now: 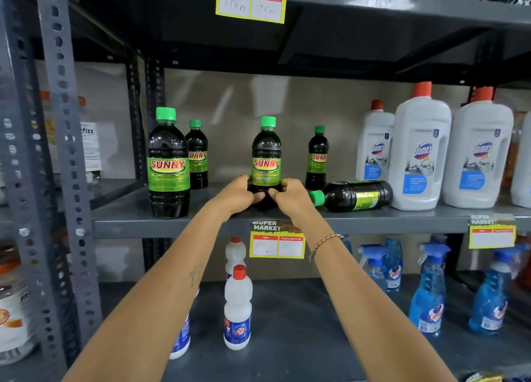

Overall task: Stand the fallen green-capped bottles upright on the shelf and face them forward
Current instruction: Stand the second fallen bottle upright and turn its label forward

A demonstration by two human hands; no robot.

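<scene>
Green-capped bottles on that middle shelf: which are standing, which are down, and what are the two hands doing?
Front-left bottle: upright, label forward.
Back-left bottle: upright, label forward.
Middle bottle: upright, label forward, held at its base.
Back-right bottle: upright, label turned partly away.
Fallen bottle: on its side, cap pointing left.
Left hand: gripping the middle bottle.
Right hand: gripping the middle bottle.

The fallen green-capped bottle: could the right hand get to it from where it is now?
Probably yes. The fallen bottle lies just beside the right hand, cap toward it, nothing between. But both hands grip the middle bottle, so it must let go first.
</scene>
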